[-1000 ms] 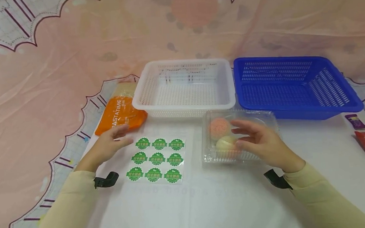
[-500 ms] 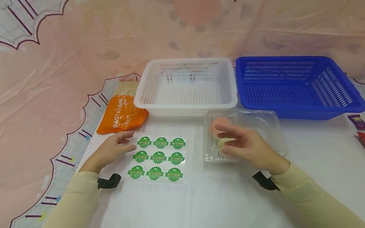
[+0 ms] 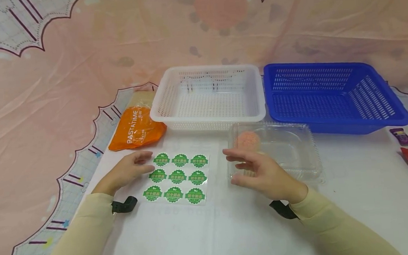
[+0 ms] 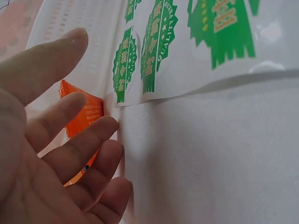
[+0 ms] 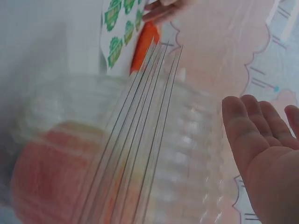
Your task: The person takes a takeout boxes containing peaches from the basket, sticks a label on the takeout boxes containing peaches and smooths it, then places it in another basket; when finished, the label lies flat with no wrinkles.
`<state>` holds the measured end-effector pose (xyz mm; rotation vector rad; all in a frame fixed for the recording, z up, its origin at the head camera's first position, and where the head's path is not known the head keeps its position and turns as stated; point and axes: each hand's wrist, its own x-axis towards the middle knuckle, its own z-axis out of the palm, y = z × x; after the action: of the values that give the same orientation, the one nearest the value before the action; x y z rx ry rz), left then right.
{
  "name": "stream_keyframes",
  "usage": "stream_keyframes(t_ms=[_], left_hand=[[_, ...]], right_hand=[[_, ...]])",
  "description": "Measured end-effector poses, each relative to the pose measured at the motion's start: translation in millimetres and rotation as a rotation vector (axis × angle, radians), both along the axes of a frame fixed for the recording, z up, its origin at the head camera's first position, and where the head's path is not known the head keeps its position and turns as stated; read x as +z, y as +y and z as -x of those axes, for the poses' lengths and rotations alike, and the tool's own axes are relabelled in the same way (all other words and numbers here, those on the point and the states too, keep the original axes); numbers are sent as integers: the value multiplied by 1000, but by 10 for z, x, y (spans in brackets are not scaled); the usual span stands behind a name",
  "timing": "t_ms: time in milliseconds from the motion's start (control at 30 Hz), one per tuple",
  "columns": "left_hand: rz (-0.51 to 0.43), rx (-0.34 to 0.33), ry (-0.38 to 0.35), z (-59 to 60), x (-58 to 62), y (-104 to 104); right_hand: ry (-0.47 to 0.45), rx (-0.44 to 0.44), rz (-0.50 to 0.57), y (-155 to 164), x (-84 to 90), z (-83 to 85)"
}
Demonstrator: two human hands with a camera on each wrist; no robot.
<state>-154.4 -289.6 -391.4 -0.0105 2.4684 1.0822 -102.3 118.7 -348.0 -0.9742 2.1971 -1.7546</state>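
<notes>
As a person's left hand (image 3: 130,173) and right hand (image 3: 264,174) hang relaxed and empty, all nine stickers lie on their sheet (image 3: 177,176), just beside the left; the clear box (image 3: 292,147), a pink ball (image 3: 248,141) inside, sits near the right, no sticker visible on it. Work seems barely begun.

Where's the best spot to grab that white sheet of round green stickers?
Probably pinch the left edge of the white sheet of round green stickers, from the person's left: it lies mostly flat, but that edge seems slightly raised in the left wrist view.
</notes>
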Motion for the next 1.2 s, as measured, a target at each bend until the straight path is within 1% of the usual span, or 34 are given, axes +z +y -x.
stream_keyframes(t_ms=[133,300,567,700,833,1033,1200], left_hand=[[18,-10,3,11,-12,9],[39,-11,-5,24,4,52],[17,4,-15,30,8,81],[2,5,-5,38,11,89],[-9,10,-6,41,4,95],[-16,17,-5,37,-6,91],[-39,16,9,51,-9,89]], right_hand=[[18,37,13,-76,-35,-47],[-9,67,5,-171,-76,-91],[-34,95,-4,-270,-158,-146],[-77,137,-11,-324,-227,-180],[-115,167,-40,-378,-285,-205],[-137,170,-79,-439,-351,-207],[-154,177,-135,-485,-415,-183]])
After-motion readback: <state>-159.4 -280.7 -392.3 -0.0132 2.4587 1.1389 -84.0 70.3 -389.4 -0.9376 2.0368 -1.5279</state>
